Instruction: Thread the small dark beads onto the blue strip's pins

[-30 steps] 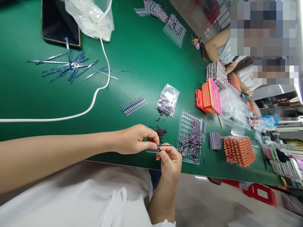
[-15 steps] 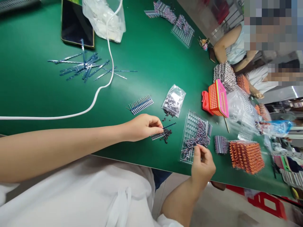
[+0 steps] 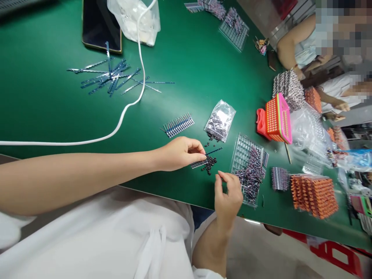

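The left hand (image 3: 188,154) pinched a dark-blue strip (image 3: 215,150), which projected past its fingertips above loose dark beads (image 3: 209,166). The right hand (image 3: 228,195), thumb and forefinger nearly meeting, lay just nearer than the beads; whether these fingers held anything could not be told. Immediately to their right, a clear tray (image 3: 240,146) bore heaped slender pieces (image 3: 252,168). Beyond the left fingers lay a clear bag (image 3: 221,119); farther left, a white cable (image 3: 72,143) crossed the edge of a blue-strip pile (image 3: 112,76).
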A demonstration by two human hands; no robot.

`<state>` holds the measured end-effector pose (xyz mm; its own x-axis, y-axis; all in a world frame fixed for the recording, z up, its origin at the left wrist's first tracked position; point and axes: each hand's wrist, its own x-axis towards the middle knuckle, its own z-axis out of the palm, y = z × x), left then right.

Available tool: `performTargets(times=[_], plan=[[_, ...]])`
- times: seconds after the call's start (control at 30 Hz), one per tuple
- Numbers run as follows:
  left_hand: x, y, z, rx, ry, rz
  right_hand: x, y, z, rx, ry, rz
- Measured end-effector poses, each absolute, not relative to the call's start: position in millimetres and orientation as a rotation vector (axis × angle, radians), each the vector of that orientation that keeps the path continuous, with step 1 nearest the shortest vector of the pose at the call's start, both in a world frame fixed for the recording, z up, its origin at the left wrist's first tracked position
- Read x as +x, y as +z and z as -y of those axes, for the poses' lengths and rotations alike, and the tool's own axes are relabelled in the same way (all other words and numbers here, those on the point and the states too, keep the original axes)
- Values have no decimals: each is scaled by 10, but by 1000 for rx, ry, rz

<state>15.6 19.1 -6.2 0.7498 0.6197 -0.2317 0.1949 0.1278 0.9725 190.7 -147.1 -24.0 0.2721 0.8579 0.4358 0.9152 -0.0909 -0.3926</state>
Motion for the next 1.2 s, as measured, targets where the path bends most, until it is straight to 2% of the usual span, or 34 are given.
performTargets(times=[0.27, 0.57, 0.97, 1.2], plan=[[150, -65, -180, 1437, 365, -698, 1763, -415, 1401, -1960, -57, 1653], [136, -58, -180, 1470, 347, -701, 1781, -403, 1370, -1981, -154, 1774], [150, -55, -172, 1514, 337, -688, 1854, -258, 1272, -2050, -73, 1978], [128, -40, -166, 1583, 298, -651, 1802, -257, 1247, -1962, -15, 1830]])
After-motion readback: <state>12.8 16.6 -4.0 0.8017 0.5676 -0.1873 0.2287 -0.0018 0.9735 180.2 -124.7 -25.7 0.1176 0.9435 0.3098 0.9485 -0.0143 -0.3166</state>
